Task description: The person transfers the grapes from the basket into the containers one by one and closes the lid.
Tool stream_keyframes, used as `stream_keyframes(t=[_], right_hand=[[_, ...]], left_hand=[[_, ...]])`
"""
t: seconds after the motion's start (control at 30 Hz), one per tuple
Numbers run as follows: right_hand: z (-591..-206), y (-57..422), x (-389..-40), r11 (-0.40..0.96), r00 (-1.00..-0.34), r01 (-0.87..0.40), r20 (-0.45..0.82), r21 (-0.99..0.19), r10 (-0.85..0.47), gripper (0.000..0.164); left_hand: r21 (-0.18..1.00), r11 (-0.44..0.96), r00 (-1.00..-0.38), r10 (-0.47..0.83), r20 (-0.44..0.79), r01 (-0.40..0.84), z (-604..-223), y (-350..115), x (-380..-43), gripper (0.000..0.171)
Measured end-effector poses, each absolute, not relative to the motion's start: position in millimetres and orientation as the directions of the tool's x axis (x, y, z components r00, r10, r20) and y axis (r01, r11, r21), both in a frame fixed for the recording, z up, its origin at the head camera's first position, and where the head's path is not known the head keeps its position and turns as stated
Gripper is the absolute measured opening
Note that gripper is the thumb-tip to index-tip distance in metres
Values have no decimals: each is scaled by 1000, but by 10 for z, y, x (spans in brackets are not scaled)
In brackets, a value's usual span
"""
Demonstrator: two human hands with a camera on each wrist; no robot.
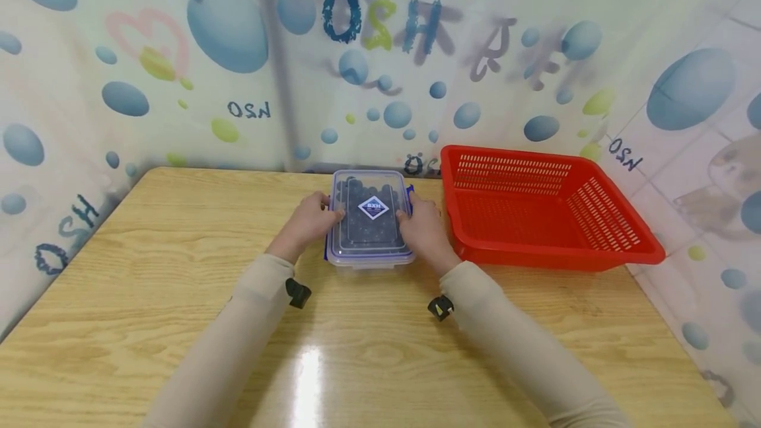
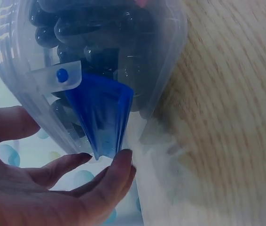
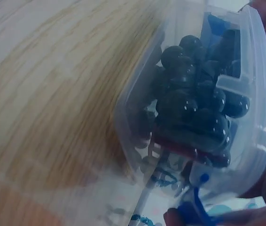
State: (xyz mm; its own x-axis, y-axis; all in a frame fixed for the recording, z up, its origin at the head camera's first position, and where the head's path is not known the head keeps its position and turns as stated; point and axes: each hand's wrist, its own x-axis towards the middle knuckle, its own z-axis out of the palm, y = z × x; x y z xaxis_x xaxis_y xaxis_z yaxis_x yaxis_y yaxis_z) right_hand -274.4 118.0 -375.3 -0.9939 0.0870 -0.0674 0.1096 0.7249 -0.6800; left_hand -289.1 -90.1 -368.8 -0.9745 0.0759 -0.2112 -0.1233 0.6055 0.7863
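Note:
A clear plastic food container (image 1: pixel 371 243) with a blue-edged lid and a diamond label stands on the table. Dark, glossy round pieces (image 3: pixel 184 106), resembling grapes, fill much of it. On its left side is my left hand (image 1: pixel 307 222), thumb on the lid's edge; the left wrist view has its fingertips touching a blue latch (image 2: pixel 100 113) that juts outward. My right hand (image 1: pixel 425 230) grips the opposite side, thumb on the lid. A finger there touches another blue latch (image 3: pixel 194 207), also swung out. The lid lies on the container.
A red plastic basket (image 1: pixel 553 257) with slotted walls stands to the right of the container, close to my right hand. The wooden table (image 1: pixel 178 236) ends at the back against a patterned cloth (image 1: pixel 357 131), which also hangs at both sides.

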Motion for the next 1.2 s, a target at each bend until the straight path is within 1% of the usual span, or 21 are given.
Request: stream_keyframes(t=[0.13,0.33,0.5,0.63,0.7,0.87,0.93,1.0,1.2], right_hand=[[-3731,1143,-2726,736,-992,123,-69,-666,104,68],[-3687,1130,-2694,689,-988,152,-101,-709,114,62],[-3670,1124,-2686,708,-989,150,-94,-690,118,60],[-3675,1130,-2684,720,-989,149,-92,-678,118,59],[-3689,1137,-2681,725,-990,143,-84,-674,117,58],[-3744,1138,-2661,744,-996,82,-24,-663,88,53],[-3765,1131,-2656,750,-997,59,0,-659,78,51],[-3777,1117,-2651,746,-997,52,10,-663,79,49],[-3769,1084,-2641,739,-997,57,5,-671,82,48]], left_hand=[[800,582,-972,69,-226,-144,-3708,-904,-2883,43],[813,561,-972,61,-229,-156,-3697,-902,-2895,42],[821,539,-964,60,-260,-188,-3694,-901,-2887,41],[829,533,-968,69,-243,-170,-3702,-909,-2876,43],[835,524,-968,72,-239,-167,-3705,-919,-2871,47],[840,503,-965,39,-258,-204,-3664,-937,-2835,71],[830,521,-969,24,-246,-198,-3646,-936,-2821,76],[817,550,-976,17,-217,-172,-3632,-934,-2803,72],[788,608,-992,6,-126,-97,-3621,-927,-2742,48]])
